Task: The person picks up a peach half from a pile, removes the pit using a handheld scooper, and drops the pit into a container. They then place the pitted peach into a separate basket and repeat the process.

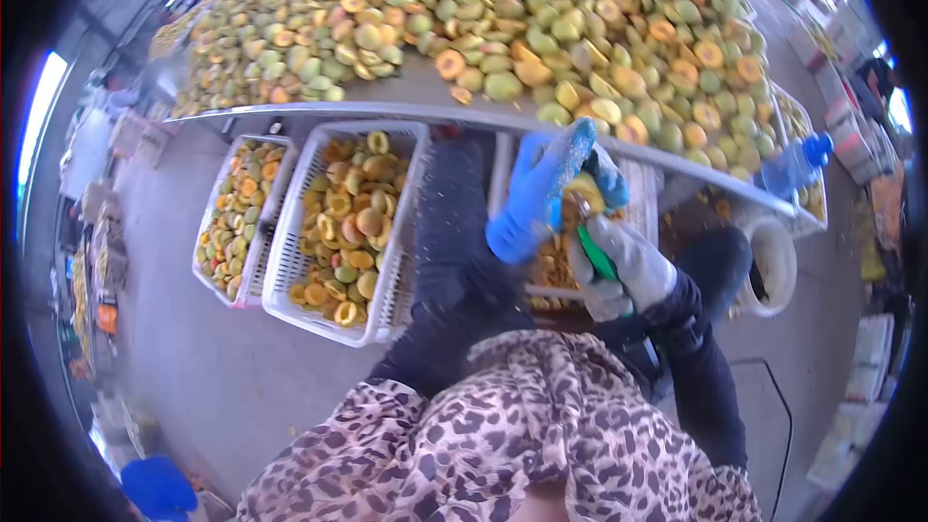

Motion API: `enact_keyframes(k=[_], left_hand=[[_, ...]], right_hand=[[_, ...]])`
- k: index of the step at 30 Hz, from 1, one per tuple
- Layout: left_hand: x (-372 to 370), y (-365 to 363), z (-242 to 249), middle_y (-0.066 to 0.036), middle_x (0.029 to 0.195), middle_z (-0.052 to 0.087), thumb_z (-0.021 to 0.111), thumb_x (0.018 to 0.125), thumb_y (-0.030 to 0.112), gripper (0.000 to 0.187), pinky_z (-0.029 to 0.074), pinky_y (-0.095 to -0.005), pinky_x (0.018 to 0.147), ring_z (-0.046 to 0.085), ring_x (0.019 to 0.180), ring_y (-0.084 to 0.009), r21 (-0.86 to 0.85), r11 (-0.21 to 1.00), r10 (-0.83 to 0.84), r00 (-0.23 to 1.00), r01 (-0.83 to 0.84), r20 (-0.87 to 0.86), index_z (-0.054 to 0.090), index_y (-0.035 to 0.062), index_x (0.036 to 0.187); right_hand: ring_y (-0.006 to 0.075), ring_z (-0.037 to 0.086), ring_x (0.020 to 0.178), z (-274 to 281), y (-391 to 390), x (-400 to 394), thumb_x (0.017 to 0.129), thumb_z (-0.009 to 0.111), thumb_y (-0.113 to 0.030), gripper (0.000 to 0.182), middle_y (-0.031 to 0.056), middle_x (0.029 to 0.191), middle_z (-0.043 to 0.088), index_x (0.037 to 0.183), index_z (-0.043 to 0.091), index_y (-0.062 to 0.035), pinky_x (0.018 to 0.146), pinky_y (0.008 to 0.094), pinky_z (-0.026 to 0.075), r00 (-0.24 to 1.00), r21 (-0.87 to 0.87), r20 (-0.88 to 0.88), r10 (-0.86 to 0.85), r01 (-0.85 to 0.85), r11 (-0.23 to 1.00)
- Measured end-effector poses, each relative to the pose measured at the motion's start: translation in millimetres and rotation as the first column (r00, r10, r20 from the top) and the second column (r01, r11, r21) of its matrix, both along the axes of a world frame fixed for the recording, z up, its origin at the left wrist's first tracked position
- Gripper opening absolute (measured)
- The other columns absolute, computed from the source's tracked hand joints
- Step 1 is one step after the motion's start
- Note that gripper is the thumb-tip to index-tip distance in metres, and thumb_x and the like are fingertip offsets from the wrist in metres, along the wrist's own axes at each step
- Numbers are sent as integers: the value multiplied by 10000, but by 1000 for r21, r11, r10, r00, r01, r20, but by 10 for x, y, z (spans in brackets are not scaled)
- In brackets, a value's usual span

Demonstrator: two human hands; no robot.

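My left hand (546, 191), in a blue glove, is closed around a halved yellow-green fruit (583, 193) just past the table's front edge. Close on its right, my right hand (623, 266) in a grey-white glove grips a tool with a green handle (596, 251). The metal end of the tool meets the cut face of the fruit. Below both hands sits a pale crate (643, 195) with orange fruit pieces in it, partly hidden by my hands.
Halved fruits cover the metal table (425, 87) ahead. White baskets of fruit (416, 150) (282, 150) stand on the floor at left. A blue-capped bottle (795, 166) is near the table's right edge, above a white bucket (781, 261). A black cable (788, 406) lies at lower right.
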State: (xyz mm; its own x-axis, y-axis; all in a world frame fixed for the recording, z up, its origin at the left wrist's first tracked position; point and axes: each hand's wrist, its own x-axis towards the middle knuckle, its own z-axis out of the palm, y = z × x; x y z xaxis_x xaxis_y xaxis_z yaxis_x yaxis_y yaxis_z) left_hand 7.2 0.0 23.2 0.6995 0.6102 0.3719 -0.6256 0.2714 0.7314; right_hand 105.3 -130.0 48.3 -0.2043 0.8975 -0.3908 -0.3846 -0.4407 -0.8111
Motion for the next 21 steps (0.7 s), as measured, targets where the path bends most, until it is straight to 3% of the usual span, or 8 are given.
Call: enact_keyframes(k=[3, 5, 6, 10, 14, 16, 19, 21], left_hand=[[42, 109, -8, -144, 725, 588, 471, 982, 270, 346, 506, -365, 613, 599, 637, -245, 356, 925, -58, 975, 133, -213, 590, -53, 955], [210, 16, -223, -155, 766, 613, 495, 969, 302, 390, 514, -370, 629, 612, 663, -252, 281, 935, 93, 912, -218, 399, 563, -69, 1067], [178, -35, -295, -159, 830, 629, 506, 955, 344, 483, 529, -380, 636, 623, 693, -269, 178, 967, 126, 950, -182, 287, 484, -39, 1248], [225, -85, -368, -155, 871, 635, 497, 952, 379, 499, 539, -366, 634, 625, 703, -250, 45, 967, 256, 959, -252, -118, 493, -23, 1247], [228, -173, -212, -137, 811, 654, 491, 962, 314, 371, 544, -308, 661, 640, 705, -192, -329, 916, 152, 957, -231, -249, 598, -40, 930], [232, -118, -244, -122, 801, 656, 485, 966, 282, 349, 541, -304, 665, 639, 706, -180, -290, 927, 117, 919, -237, -376, 618, -31, 887], [280, -112, -366, -85, 701, 663, 484, 980, 256, 374, 525, -257, 659, 633, 650, -145, 129, 936, 350, 893, -326, -283, 661, -27, 812], [322, -153, -375, -86, 723, 663, 430, 1001, 266, 400, 518, -258, 633, 629, 640, -140, 72, 947, 322, 919, -314, -225, 646, -31, 842]], right_hand=[[73, 288, 306, -138, 21, 89, 951, 339, -592, 556, -35, 448, 322, 761, 483, -90, 320, 238, 257, 966, -89, -249, 63, -88, 992], [54, 293, 306, -177, 41, 114, 974, 362, -529, 516, -45, 462, 349, 744, 480, -82, 325, 206, 284, 852, -85, -518, 81, -145, 986], [62, 287, 284, -265, 56, 119, 966, 355, -551, 537, -45, 453, 355, 744, 491, -82, 310, 226, 299, 823, -46, -562, 81, -128, 991], [61, 300, 292, -447, 65, 147, 967, 358, -548, 544, -52, 457, 355, 736, 494, -75, 311, 230, 299, 688, -9, -723, 59, -95, 995], [60, 307, 296, -298, 39, 165, 975, 363, -524, 528, -52, 460, 356, 737, 494, -72, 311, 224, 293, 887, -145, -455, -81, 16, 989], [65, 309, 297, -267, 73, 205, 979, 374, -505, 507, -58, 464, 355, 750, 496, -69, 308, 221, 284, 991, -160, 132, -31, 53, 986], [77, 316, 291, -232, 49, 260, 982, 353, -512, 520, -52, 460, 355, 765, 500, -63, 307, 223, 282, 997, -308, -73, 17, -39, 951], [79, 319, 288, -439, 21, 243, 985, 337, -515, 529, -48, 457, 353, 769, 502, -61, 308, 222, 279, 929, -212, -370, -18, -65, 975]])
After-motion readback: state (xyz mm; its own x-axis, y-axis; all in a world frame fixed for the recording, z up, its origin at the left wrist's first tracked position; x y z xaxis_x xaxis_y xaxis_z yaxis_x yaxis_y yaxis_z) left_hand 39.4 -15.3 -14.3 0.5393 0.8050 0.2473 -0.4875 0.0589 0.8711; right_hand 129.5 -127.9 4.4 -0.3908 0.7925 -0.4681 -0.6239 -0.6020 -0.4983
